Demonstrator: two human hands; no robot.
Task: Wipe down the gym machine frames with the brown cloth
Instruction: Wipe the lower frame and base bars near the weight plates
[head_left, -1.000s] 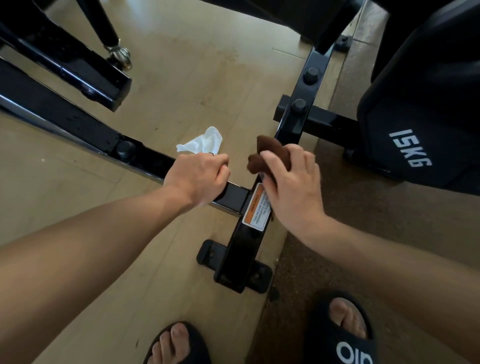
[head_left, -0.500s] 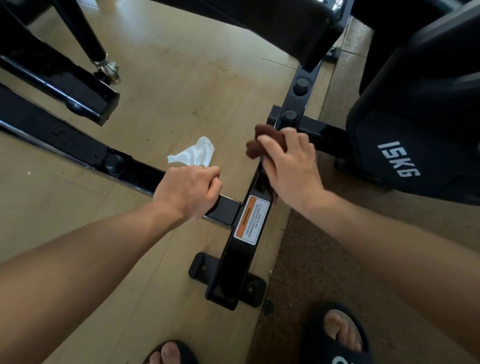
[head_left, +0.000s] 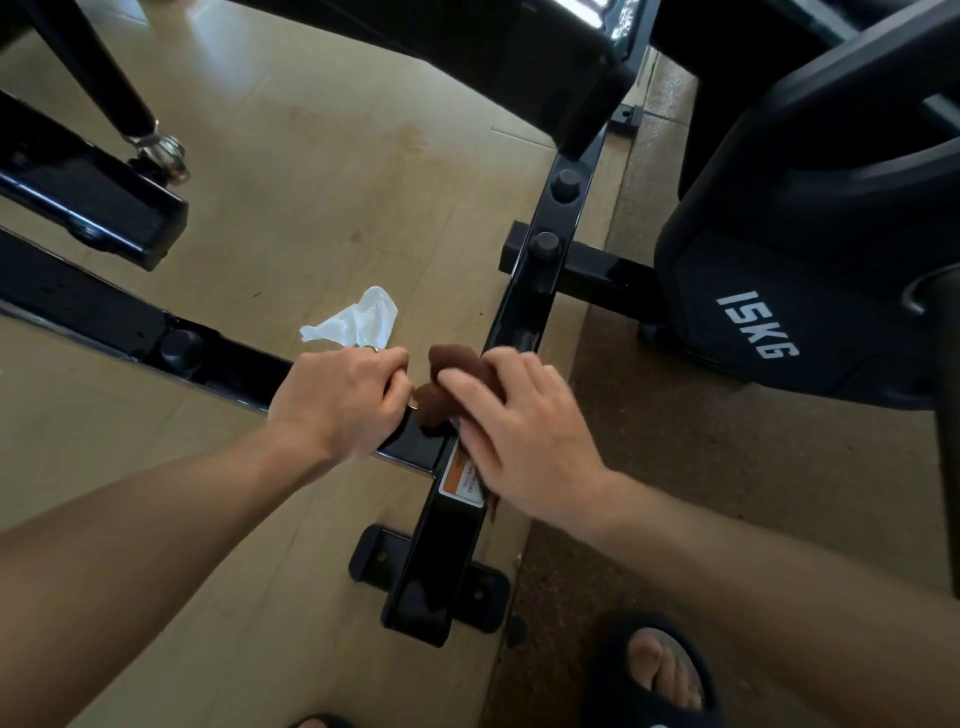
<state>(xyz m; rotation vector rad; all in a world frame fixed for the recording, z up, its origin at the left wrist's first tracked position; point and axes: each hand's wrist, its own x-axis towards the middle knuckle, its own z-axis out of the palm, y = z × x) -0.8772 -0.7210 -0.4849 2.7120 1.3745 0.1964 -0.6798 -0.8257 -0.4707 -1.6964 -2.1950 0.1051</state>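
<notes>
Left hand (head_left: 340, 402): curled over the black cross bar (head_left: 104, 317) of the frame, fingers wrapped down around the tube, gripping it just left of the joint. White tissue (head_left: 358, 319): crumpled on the wooden floor (head_left: 311, 182), just beyond the left knuckles; contact with the hand not determinable. Ring visible on one left finger.

Brown cloth (head_left: 452, 384): bunched between the two hands, lying on the long frame bar (head_left: 535, 291) at the joint with the cross bar, partly covered by the right fingers. Right hand (head_left: 514, 431): laid over the cloth with fingers spread and slightly bent, pressing it onto the bar; thumb side nearly touching the left knuckles. Orange-and-white warning label (head_left: 460, 480): on the bar, half hidden under the right palm.

Bar end foot (head_left: 415, 613): bolted plate, nearer the body than both hands. Black weight marked 15KG (head_left: 753, 322): beyond and right of the right hand, well apart. Black sandal (head_left: 654, 670): below the right forearm, on the brown mat (head_left: 675, 441).
</notes>
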